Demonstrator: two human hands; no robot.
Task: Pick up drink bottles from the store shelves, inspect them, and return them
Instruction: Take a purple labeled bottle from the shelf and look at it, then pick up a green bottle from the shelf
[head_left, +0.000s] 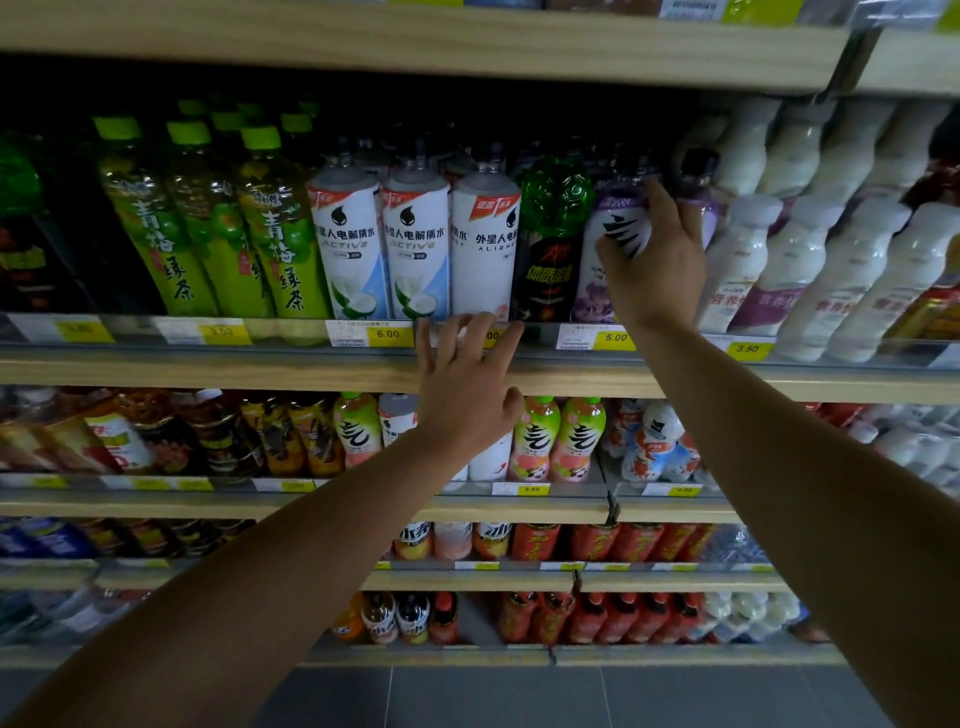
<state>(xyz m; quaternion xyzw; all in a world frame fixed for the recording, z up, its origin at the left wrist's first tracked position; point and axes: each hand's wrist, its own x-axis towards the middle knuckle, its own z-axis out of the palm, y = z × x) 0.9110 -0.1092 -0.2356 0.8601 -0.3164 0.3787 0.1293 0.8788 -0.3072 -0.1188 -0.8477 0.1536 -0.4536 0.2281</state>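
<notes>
My right hand (657, 260) grips a purple-and-white drink bottle (615, 223) that stands on the upper shelf, between a green-topped black bottle (553, 228) and a row of milky white bottles (748, 260). Its fingers wrap the bottle's label from the right. My left hand (465, 384) is raised in front of the shelf edge (260, 371) with fingers spread and holds nothing. Its fingertips reach the price rail below a white electrolyte-water bottle (483, 244).
Green tea bottles (275, 234) fill the upper shelf's left side. Lower shelves carry peach drinks (558, 436), red cans and small bottles. A wooden shelf board (415, 52) hangs close above the bottle tops. Grey floor tiles lie below.
</notes>
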